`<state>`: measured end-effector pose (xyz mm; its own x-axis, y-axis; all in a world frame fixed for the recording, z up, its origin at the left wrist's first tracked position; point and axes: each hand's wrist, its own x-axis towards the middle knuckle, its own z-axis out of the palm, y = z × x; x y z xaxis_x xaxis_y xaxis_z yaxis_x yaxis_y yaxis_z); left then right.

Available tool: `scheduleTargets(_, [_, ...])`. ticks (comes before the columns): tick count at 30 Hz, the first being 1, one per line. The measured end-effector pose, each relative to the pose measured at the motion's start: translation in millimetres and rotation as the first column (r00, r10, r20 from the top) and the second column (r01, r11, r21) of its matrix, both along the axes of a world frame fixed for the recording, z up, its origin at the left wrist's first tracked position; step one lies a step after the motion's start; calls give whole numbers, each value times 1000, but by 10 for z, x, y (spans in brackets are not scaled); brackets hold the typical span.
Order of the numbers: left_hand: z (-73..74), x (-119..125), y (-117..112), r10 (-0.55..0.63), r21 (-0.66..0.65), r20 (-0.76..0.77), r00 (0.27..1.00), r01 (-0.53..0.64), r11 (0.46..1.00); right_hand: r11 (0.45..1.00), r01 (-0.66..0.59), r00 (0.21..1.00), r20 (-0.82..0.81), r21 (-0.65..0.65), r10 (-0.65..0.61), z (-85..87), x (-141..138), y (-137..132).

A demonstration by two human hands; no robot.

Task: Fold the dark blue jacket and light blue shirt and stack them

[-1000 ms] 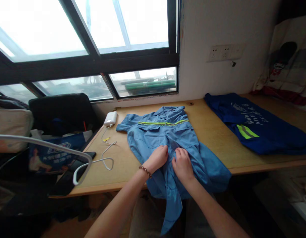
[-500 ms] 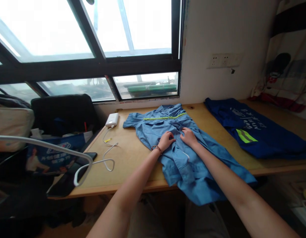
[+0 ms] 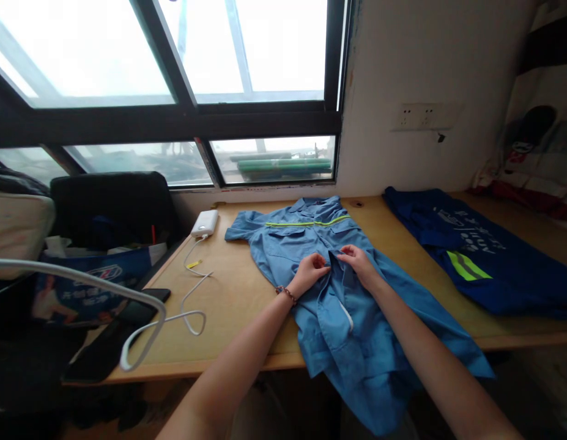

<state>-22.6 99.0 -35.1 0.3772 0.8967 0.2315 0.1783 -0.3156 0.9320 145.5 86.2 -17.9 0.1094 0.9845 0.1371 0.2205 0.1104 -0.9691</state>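
Observation:
A light blue work shirt [image 3: 283, 247] with a yellow-green stripe across its chest lies front up, collar toward the window, its lower part hanging over the table's near edge. At the front opening, my left hand [image 3: 311, 272] pinches one edge of the cloth between thumb and fingers. Just to the right, my right hand [image 3: 356, 261] pinches the facing edge, which is lifted a little. A dark gap shows between the two edges. Below my hands, a flap of the front is turned and shows a white strip [image 3: 346, 318]. Any buttons under my fingertips are too small to make out.
On the wooden table [image 3: 237, 305], a dark blue garment [image 3: 489, 250] with a reflective patch lies at right. A white power bank [image 3: 205, 223] with a white cable [image 3: 191, 305] stands at left, near a dark flat object [image 3: 113, 342]. A black chair [image 3: 113, 208] is beyond.
My hands have drawn the two front edges up slightly, and a dark gap now shows between them. The view has shifted a little, and the shirt's lower part hangs further down in it.

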Motion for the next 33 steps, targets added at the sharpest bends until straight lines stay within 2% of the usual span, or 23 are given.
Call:
scheduleTargets(2, [12, 14, -6, -42, -96, 44, 998, 46, 994, 1000, -22, 994, -110, -2, 22, 29, -21, -29])
scheduleTargets(6, [61, 31, -37, -85, -252, 135, 987, 117, 961, 996, -85, 988, -133, -3, 83, 83, -80, -93])
scheduleTargets(10, [112, 38, -62, -87, -334, 226, 970, 161, 929, 977, -201, 967, -176, -71, 186, 133, -111, -135])
scheduleTargets(13, [133, 29, -75, -61, -374, 271, 961, 163, 913, 976, -198, 964, -196, -88, 178, 152, -109, -151])
scheduleTargets(17, [140, 10, -84, -39, -399, 316, 948, 170, 901, 984, -158, 977, -159, -79, 144, 147, -93, -151])
scheduleTargets(22, [139, 0, -81, -34, -373, 355, 934, 175, 911, 996, -87, 994, -72, -20, 86, 117, -78, -133])
scheduleTargets(25, [138, -2, -77, -33, -368, 362, 932, 175, 913, 999, -50, 996, -78, 14, 51, 106, -68, -122])
scheduleTargets(27, [136, -4, -73, -35, -368, 366, 930, 180, 912, 998, -55, 996, -72, 34, 57, 111, -60, -124])
scheduleTargets(33, [129, -10, -71, -51, -370, 374, 926, 200, 907, 991, -101, 991, 96, 86, 93, 148, -70, -172])
